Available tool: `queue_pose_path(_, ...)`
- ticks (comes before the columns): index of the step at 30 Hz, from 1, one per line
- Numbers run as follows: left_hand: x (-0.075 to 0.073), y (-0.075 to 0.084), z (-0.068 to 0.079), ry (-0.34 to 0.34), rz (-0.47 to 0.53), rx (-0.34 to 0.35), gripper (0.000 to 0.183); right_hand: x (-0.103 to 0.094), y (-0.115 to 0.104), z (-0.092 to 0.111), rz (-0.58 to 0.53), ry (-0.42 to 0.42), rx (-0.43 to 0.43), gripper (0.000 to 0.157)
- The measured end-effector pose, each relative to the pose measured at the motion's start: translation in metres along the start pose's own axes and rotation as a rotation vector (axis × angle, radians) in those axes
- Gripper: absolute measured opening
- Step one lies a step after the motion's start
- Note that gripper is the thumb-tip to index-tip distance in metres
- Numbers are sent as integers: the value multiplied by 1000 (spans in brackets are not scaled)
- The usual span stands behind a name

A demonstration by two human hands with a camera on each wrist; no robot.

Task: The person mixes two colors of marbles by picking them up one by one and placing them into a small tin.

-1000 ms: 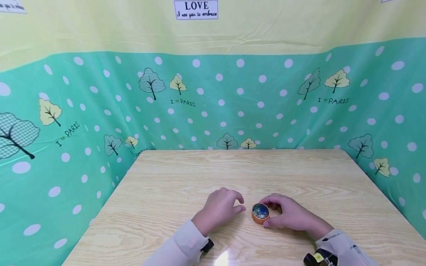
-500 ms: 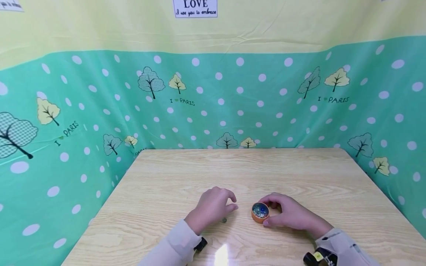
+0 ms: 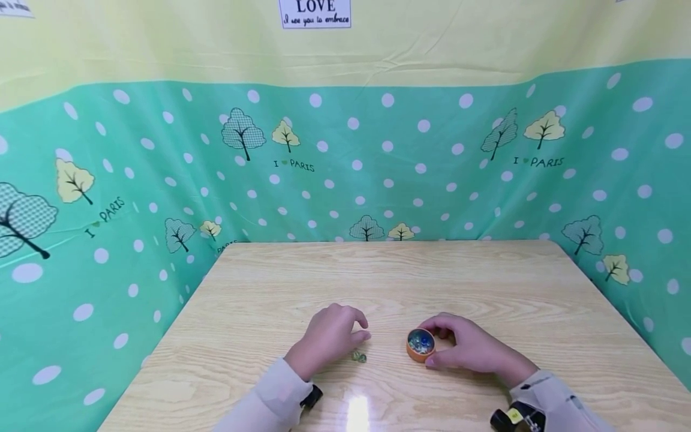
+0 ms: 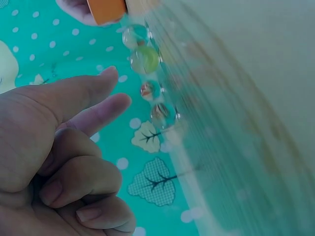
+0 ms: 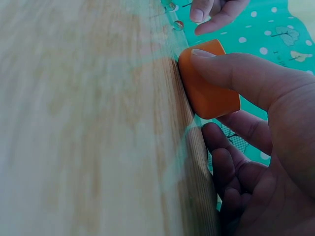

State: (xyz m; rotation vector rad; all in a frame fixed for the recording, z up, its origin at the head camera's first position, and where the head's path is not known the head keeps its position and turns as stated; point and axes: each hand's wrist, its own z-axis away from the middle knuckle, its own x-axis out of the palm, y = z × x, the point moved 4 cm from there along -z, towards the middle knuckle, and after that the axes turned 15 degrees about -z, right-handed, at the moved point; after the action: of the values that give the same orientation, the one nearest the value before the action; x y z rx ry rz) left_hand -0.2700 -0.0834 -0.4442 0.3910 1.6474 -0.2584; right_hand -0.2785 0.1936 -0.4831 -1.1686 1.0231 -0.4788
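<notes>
Thumb and fingers of my right hand [image 3: 466,348] grip a small round orange cup [image 3: 415,356] standing on the table. Glass marbles [image 3: 421,340], some of them blue, show inside it. To its left is my left hand [image 3: 326,336], thumb and index finger stretched out with a gap between them and nothing held. In the left wrist view its other fingers are curled in. Several loose glass marbles [image 4: 144,60], one with a yellow-green swirl, lie on the table just beyond those fingertips. In the head view, part of this group of marbles [image 3: 358,357] shows beside the left hand.
Both hands are over the front part of a light wooden table [image 3: 421,276]. A green and yellow printed cloth [image 3: 302,198] hangs behind it and along both sides. Each wrist carries a small black camera [image 3: 311,397].
My left hand has moved left, away from the cup, and loose marbles now show beside it. The right hand and the cup have stayed in place.
</notes>
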Motion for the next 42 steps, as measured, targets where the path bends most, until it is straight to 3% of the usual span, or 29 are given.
queue_pose_path(15, -4, -14, 2, -32, -3, -27, 13, 0, 0, -1, 4, 6, 11, 54)
queue_pose_path(42, 7, -7, 2, -76, -25, 36, 7, 0, 1, 0, 5, 12, 4, 55)
